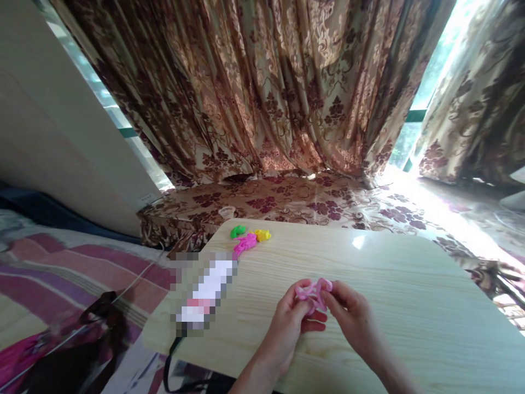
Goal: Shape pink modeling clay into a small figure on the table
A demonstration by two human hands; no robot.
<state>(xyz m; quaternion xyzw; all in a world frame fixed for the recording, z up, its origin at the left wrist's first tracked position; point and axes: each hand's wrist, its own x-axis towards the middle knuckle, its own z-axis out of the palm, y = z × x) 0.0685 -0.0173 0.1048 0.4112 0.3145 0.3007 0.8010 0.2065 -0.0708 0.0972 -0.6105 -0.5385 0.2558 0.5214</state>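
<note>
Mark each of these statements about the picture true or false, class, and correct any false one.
1. The left hand and right hand both touch the pale pink item. True.
2. The yellow piece is held in the right hand. False: the yellow piece lies on the table.
3. The green piece lies on the table. True.
4. The magenta piece is on the curtain. False: the magenta piece lies on the table, beside the yellow piece.
5. The curtain is plain white. False: the curtain is brownish and patterned.
</note>
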